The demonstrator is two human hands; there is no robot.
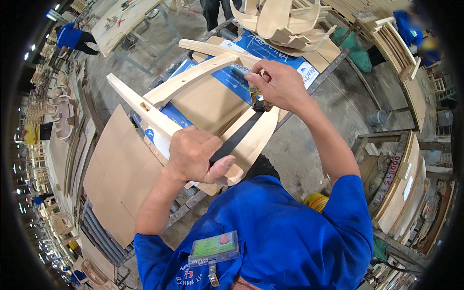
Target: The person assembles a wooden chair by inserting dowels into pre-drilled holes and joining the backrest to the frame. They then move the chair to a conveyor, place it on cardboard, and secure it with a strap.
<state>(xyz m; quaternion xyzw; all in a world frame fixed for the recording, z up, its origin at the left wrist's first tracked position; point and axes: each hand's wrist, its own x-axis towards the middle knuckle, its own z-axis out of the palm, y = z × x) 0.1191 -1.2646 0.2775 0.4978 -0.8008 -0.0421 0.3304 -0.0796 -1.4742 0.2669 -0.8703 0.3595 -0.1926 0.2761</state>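
Observation:
A pale wooden chair frame (pixel 181 81) rests on blue printed cardboard in front of me. A black webbing strap (pixel 241 137) runs along its near side, over a curved wooden piece. My left hand (pixel 195 154) is closed around the frame's near left corner, its thumb beside the strap's end. At the strap's other end sits a metal ratchet buckle (pixel 258 99). My right hand (pixel 280 84) is closed on the buckle's lever, with fingers and thumb bent. The parts under both palms are hidden.
Curved wooden parts (pixel 285 24) are piled on the cardboard beyond the frame. A brown board (pixel 121 174) lies at the left, beside metal rollers (pixel 99 232). Wooden racks (pixel 401 179) stand at the right. A person in blue (pixel 70 36) is by a far table (pixel 121 24).

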